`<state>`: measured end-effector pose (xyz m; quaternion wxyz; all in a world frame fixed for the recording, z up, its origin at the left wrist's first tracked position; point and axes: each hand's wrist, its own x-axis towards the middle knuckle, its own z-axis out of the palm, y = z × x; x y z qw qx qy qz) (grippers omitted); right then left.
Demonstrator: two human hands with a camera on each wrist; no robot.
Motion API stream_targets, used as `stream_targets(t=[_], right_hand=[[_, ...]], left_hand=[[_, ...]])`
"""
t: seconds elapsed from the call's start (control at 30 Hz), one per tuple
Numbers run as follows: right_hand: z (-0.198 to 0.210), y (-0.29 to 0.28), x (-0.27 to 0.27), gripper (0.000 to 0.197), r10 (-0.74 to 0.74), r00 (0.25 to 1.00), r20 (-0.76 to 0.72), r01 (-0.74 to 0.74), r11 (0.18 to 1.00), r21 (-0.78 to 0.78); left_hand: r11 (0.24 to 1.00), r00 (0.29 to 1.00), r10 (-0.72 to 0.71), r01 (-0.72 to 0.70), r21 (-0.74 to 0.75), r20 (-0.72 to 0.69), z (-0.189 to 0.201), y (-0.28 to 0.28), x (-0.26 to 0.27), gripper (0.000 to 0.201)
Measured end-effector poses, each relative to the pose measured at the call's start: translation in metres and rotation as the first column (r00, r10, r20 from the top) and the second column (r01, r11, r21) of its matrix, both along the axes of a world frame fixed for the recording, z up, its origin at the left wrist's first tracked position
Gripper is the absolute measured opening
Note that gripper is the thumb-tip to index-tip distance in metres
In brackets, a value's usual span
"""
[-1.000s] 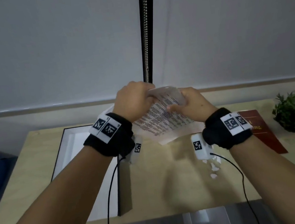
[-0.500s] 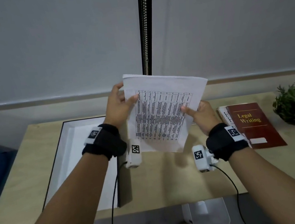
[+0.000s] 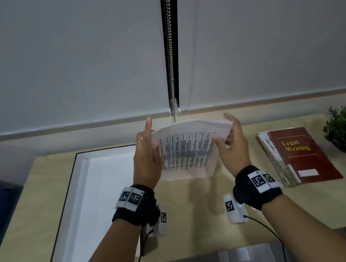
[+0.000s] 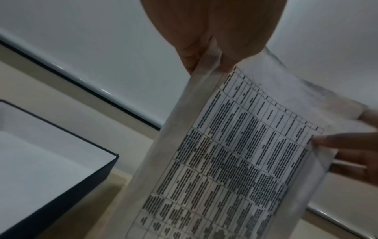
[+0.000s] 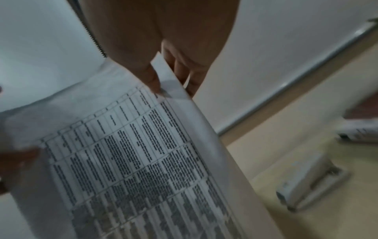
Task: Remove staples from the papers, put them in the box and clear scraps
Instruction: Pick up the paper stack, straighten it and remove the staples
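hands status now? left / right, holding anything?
Left hand: holding the left edge of the papers, thumb in front.
Right hand: holding the papers' right edge, thumb in front, fingers behind.

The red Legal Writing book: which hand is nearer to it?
Right. The right hand pinches the papers just left of the book; the left hand holds their far edge, beside the box.

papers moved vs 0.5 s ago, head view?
Yes. The papers now stand on the table with their top edge below the wall ledge; before it rose above it. Both hands hold their sides.
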<state>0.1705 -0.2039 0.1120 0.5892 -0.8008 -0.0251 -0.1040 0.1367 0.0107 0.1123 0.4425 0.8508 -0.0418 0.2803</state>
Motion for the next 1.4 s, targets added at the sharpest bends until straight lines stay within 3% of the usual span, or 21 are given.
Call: stream_targets(t=[0.07,0.13,0.27,0.37,0.53,0.63,0.7,0.83,1.07,1.2,1.3,1.4], right_hand=[[0.004,0.001,0.002,0.077,-0.023,0.993,0.112,0.035,0.993,-0.11],[0.008,0.002,0.005,0.082,-0.005,0.977,0.215,0.057,0.969,-0.239],[0.008,0.002,0.009,0.06,0.063,0.938,0.341,0.093,0.901,-0.424],[0.007,0.0,0.01,0.048,0.056,0.945,0.322,0.07,0.928,-0.366],[0.011,0.001,0.013,0.06,-0.029,0.998,0.062,0.027,0.999,0.03],[0.01,-0.004,0.02,0.055,0.122,0.988,-0.096,-0.11,0.987,0.118],[0.006,-0.003,0.025,0.045,0.208,0.958,-0.197,-0.187,0.975,0.119],[0.009,0.004,0.03,0.019,0.227,0.941,-0.253,-0.218,0.974,0.064],[0.03,0.002,0.031,0.02,0.225,0.958,-0.178,-0.204,0.97,0.133],[0.004,-0.003,0.024,0.025,0.255,0.92,-0.298,-0.242,0.967,0.083],[-0.019,-0.002,0.024,0.011,0.242,0.881,-0.407,-0.252,0.967,0.03],[-0.017,-0.001,0.035,0.016,0.248,0.876,-0.414,-0.265,0.964,0.017]], left_hand=[[0.997,1.0,0.008,-0.009,0.075,0.016,0.002,0.003,0.002,0.069],[0.989,0.999,0.044,-0.044,0.143,-0.001,0.001,0.007,0.007,0.061],[0.989,0.997,0.062,-0.056,0.139,-0.037,-0.003,0.01,0.01,0.049],[0.995,0.999,0.044,-0.042,0.089,-0.021,-0.004,0.011,0.01,0.045],[0.991,0.997,0.039,-0.046,-0.127,-0.061,-0.001,0.012,0.011,0.055],[0.903,0.987,-0.065,-0.005,-0.429,-0.149,-0.004,0.012,0.009,0.075],[0.849,0.966,-0.115,-0.026,-0.528,-0.232,-0.004,0.012,0.009,0.071],[0.899,0.932,-0.128,-0.035,-0.437,-0.338,0.008,0.01,0.014,0.009],[0.8,0.962,-0.196,0.044,-0.599,-0.191,0.036,0.002,0.013,0.01],[0.8,0.926,-0.207,-0.026,-0.6,-0.316,0.006,-0.002,0.005,0.013],[0.797,0.902,-0.17,-0.112,-0.594,-0.398,-0.025,0.005,0.008,0.022],[0.83,0.893,-0.142,-0.127,-0.544,-0.426,-0.022,0.001,0.015,0.017]])
